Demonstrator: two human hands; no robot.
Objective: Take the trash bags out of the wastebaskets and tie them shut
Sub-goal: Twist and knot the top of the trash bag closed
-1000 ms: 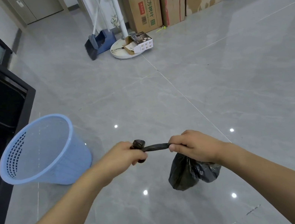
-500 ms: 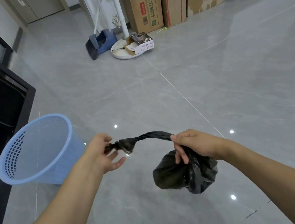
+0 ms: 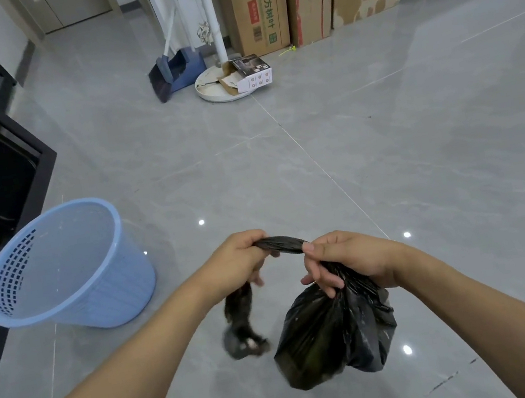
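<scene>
Black plastic: one trash bag point(image 3: 335, 332) hangs over the floor, its twisted neck stretched between two hands. The left hand point(image 3: 237, 265) grips the neck's end, the tail dangling below; the right hand point(image 3: 344, 261) pinches the neck above the bulge. One blue wastebasket point(image 3: 68, 269) stands to the left.

A: What can you see of the person's own body?

B: Two forearms coming in from the bottom edge, and the two hands: the left hand point(image 3: 235, 263) and the right hand point(image 3: 351, 258).

A: Anything worn?

B: Both forearms are bare right to the picture's edge, and so are the wrists and the fingers that show.

A: And the nails?

B: Short and plain on the right hand; on the left they are hidden.
</scene>
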